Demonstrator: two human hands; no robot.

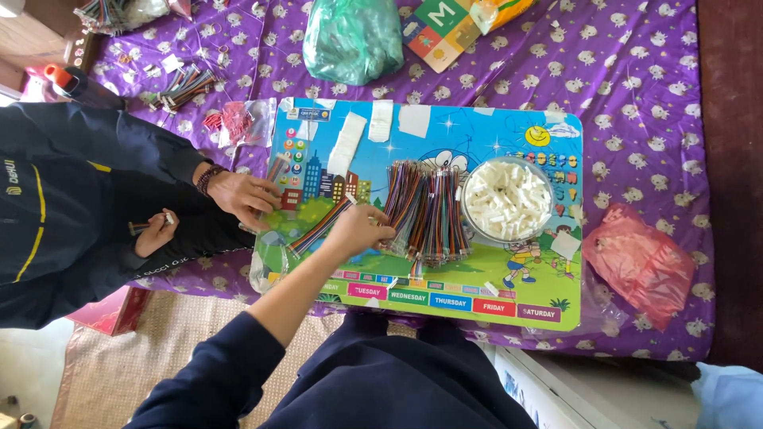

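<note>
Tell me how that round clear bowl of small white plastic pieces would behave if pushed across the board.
The round clear bowl probably slides rather than tips: it looks wide and low. The small white plastic pieces are heaped to the rim, so a quick shove might spill some. It likely feels light.

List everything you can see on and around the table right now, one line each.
Colourful cartoon-printed play table: one, on the purple patterned cloth.
Bundles of multicoloured ribbon wires: a pile, number unclear, at table centre.
Clear bowl of small white plastic connectors: one, right of the wires.
Pink plastic bag: one, right of the table.
Green plastic bag: one, above the table.
Letter-printed colourful box: one, top centre.
Co-worker's hands: two, at the left; one rests on the table edge.
Left hand: on a ribbon wire strip beside the pile.
Right hand: out of view.
</note>
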